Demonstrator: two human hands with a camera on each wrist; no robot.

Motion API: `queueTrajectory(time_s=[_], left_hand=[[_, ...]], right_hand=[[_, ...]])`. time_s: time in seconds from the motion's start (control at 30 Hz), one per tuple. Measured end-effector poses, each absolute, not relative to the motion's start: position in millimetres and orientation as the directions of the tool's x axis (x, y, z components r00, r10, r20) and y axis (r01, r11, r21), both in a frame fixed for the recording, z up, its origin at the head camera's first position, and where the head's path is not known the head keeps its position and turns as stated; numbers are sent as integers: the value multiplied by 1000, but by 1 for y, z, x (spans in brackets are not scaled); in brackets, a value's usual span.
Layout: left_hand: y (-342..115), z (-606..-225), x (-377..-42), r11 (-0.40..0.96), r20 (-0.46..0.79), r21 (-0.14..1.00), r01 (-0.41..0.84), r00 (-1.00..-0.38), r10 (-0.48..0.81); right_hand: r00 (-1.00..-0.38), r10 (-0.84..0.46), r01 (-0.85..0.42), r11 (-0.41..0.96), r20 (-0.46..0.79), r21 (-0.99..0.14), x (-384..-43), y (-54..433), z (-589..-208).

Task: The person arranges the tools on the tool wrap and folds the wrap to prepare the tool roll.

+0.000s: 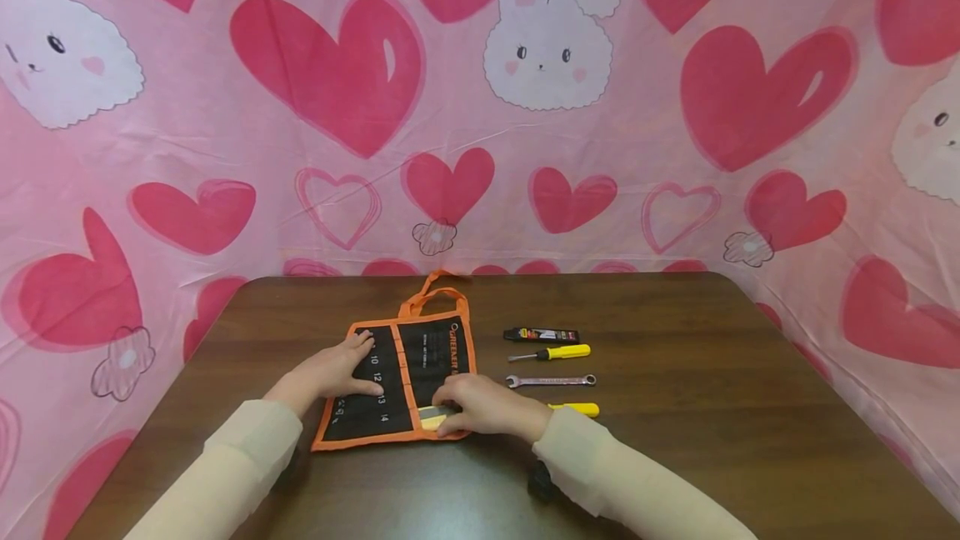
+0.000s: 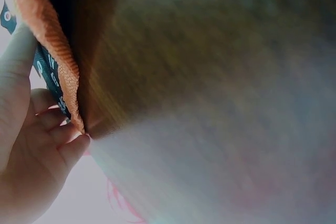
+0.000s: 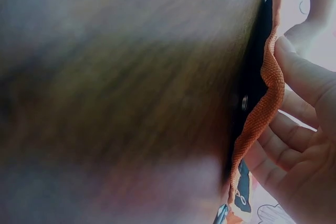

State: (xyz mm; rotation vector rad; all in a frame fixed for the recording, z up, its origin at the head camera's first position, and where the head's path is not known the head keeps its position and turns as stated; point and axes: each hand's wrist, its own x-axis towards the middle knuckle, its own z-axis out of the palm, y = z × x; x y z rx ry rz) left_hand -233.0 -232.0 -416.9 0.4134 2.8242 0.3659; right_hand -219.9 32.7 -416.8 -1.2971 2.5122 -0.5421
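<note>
A black tool pouch (image 1: 378,357) with orange trim lies spread on the table, orange straps toward the back. My left hand (image 1: 333,372) rests on its left half with fingers spread over the printed size numbers. On the pouch's front right part, my right hand (image 1: 483,405) has thumb and fingertips at the two sides of a flat yellow-and-grey tool (image 1: 433,417), partly covered by the hand. In the right wrist view, the right thumb (image 3: 299,72) is right at the pouch's orange edge (image 3: 268,103); the left wrist view shows left fingers (image 2: 73,148) along another edge.
To the pouch's right lie a small black flat pack (image 1: 542,335), a yellow-handled screwdriver (image 1: 566,352), a wrench (image 1: 551,381) and another yellow handle (image 1: 581,410), partly behind the right hand. A pink heart-print cloth (image 1: 450,107) hangs behind the brown table (image 1: 675,373).
</note>
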Motion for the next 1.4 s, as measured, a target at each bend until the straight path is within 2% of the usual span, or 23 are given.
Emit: queueTrajectory(time_s=[0.27,0.67,1.0,1.23,1.4], left_hand=[[-231,-417,-233,929,-221,282,241,-926,308],[-232,-420,-235,929,-223,275,249,-923,313],[-231,-418,-232,927,-213,279,251,-925,315],[-232,-417,-232,927,-214,280,252,-924,316],[-233,-417,-232,927,-217,285,242,-926,309]], right_hand=[[-584,-808,-701,549,-75,-454,-220,34,-415],[-579,-816,-708,506,-5,-493,-223,41,-403],[-636,-770,-664,513,51,-544,-233,55,-384],[-692,-716,-592,486,95,-643,-243,67,-373],[-722,-677,-581,479,144,-658,-252,78,-365]])
